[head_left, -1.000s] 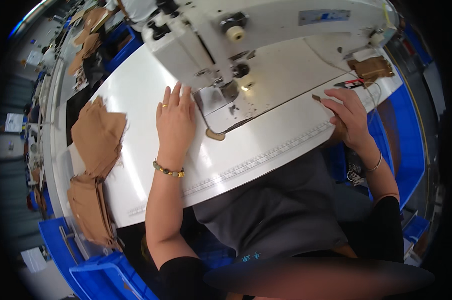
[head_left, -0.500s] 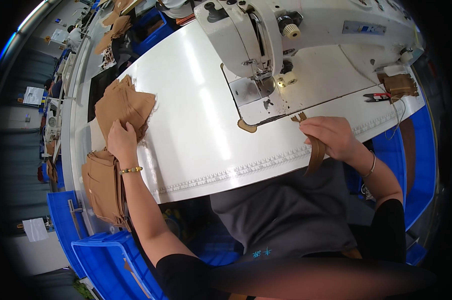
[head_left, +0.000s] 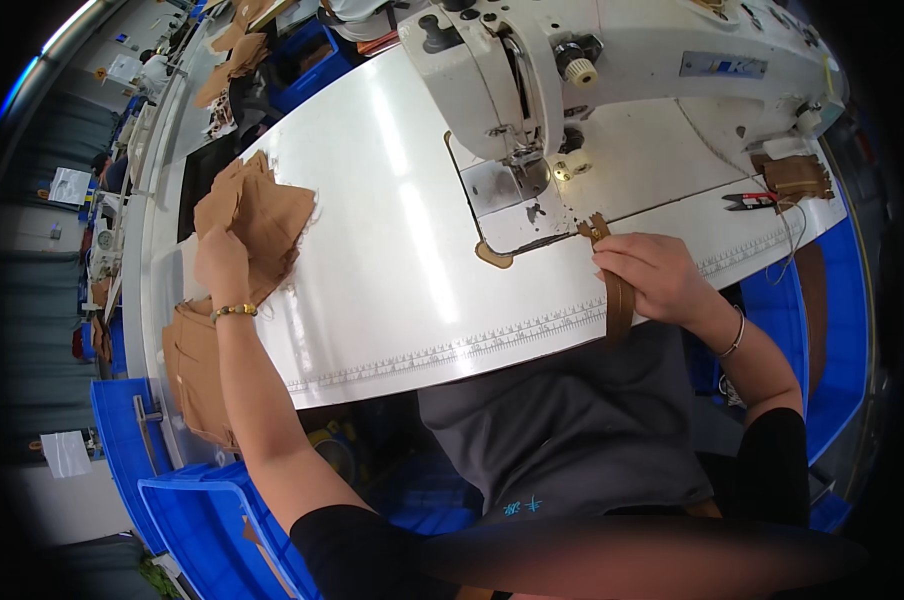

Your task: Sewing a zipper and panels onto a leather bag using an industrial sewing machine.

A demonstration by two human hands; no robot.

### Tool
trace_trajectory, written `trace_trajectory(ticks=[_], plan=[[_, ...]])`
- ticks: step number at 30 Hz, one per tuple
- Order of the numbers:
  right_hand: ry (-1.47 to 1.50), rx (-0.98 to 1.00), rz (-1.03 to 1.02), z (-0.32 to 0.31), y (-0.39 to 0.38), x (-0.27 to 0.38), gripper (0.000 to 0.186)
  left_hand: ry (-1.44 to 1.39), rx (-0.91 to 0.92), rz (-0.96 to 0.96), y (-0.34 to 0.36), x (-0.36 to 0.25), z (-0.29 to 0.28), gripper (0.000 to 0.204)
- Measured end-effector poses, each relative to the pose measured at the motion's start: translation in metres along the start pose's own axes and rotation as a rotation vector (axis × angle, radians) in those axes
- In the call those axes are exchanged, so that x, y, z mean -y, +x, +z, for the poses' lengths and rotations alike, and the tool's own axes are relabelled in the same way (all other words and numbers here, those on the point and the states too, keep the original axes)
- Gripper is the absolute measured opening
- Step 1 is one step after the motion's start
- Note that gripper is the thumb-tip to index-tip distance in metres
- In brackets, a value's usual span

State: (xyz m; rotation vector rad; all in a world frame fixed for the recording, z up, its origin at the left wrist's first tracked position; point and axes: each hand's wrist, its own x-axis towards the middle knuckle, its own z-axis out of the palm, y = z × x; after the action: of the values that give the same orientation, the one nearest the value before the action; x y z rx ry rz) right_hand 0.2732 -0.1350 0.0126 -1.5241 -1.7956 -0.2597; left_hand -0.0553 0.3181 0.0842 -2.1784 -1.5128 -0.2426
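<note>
Brown fabric pieces [head_left: 280, 222] lie stacked at the left end of the white sewing table. My left hand [head_left: 222, 265] is closed on a piece at the near left side of this stack, and the cloth there is lifted and folded over. Toward the right, my right hand [head_left: 654, 272] pinches a brown zipper [head_left: 620, 308] just below its upper end. The zipper's tape curves down over the table's front edge. Its top end lies near the needle area of the sewing machine [head_left: 517, 165].
A second stack of brown fabric [head_left: 200, 375] sits nearer me on the left. Red-handled thread snips [head_left: 750, 202] and a bundle of brown zippers [head_left: 798, 178] rest at the right. Blue bins [head_left: 207, 520] stand below the table on both sides. A printed ruler [head_left: 472, 347] runs along the front edge.
My left hand has drawn toward the left and lifted a fabric piece, folding it over the stack. My right hand has shifted slightly, still pinching the zipper.
</note>
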Motion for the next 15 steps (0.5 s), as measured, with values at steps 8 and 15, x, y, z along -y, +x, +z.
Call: trace_trajectory(ticks=[8,15], plan=[[-0.081,-0.024,-0.053,-0.005,0.008,0.001,0.022,-1.846,0.394,-0.507,-0.040,-0.021,-0.040,0.029],[0.011,0.175,-0.083,-0.004,0.016,0.002,0.035,-1.847,1.402,-0.433,-0.205,-0.134,-0.084,0.040]])
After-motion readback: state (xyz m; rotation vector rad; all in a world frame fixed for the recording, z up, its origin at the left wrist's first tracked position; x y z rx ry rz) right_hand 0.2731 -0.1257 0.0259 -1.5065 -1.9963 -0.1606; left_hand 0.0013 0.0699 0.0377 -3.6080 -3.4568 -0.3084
